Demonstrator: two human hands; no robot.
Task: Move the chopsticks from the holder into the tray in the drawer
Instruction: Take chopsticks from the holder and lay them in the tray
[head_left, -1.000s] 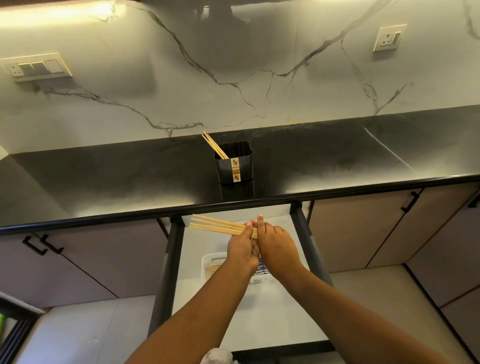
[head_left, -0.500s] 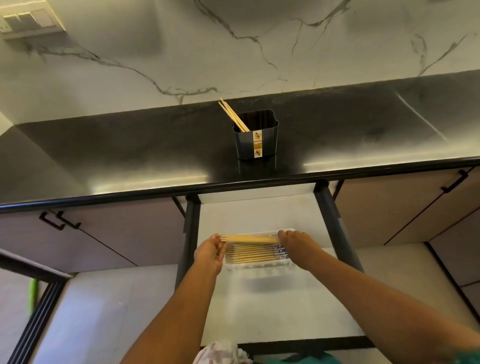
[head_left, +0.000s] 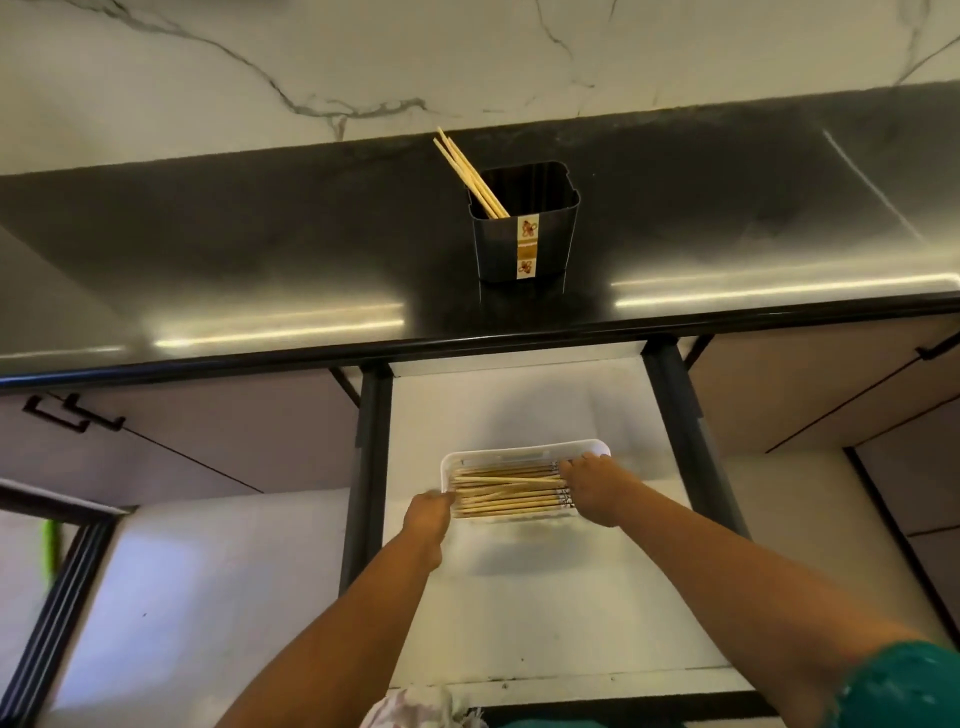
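Right hand (head_left: 597, 491), centre-right of frame, rests over the right end of a white tray (head_left: 522, 453); fingers spread, tips touching the ends of the chopsticks in the tray (head_left: 506, 493), not gripping any that can be seen. Left hand (head_left: 428, 517), just left of centre, sits at the tray's left edge w/ fingers curled toward the chopstick tips; can't tell if it holds one. Both forearms reach up from the bottom of frame; a teal sleeve (head_left: 904, 686) shows at lower right.

The chopsticks lie side by side, left to right, in the tray; one or two on top lie slightly askew. The tray sits on the white floor of an open drawer (head_left: 519, 613), framed by dark rails, centre of frame.

Above the drawer runs a glossy black countertop (head_left: 234, 249). On it, upper centre, stands a black holder (head_left: 524, 244) w/ a small yellow label. A few more chopsticks in the holder (head_left: 467, 174) lean toward the upper left. Behind, across the top, a white marble wall (head_left: 208, 62) w/ grey veins.
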